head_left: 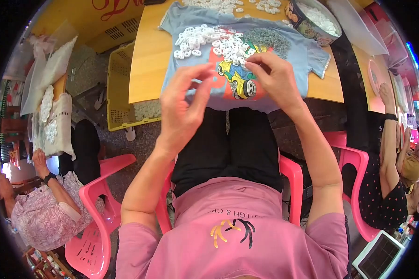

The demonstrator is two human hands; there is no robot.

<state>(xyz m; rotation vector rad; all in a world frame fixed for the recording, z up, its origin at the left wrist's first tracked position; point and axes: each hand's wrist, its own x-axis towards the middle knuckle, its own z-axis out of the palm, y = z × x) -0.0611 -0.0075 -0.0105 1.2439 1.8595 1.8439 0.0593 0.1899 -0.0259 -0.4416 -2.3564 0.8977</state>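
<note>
My left hand (pixel 184 102) hovers over the near edge of a light blue printed shirt (pixel 172 69) spread on the table. Its thumb and fingers are curved and apart, and I see nothing between them. To its right, my right hand (pixel 275 81) is closed in a pinch, thumb and forefinger tips together beside the small white oval plastic pieces (pixel 233 49). Whatever is in that pinch is too small to make out. Another heap of white pieces (pixel 193 39) lies farther left on the shirt. Beyond my right hand is a pile of small grey parts (pixel 270 39).
A round patterned tin (pixel 307 35) of white pieces stands at the table's (pixel 146 60) far right. A yellow crate (pixel 118 88) sits below on the left. Pink chairs (pixel 102 204) and co-workers flank me; one person's hand (pixel 386 95) is at the right-hand table.
</note>
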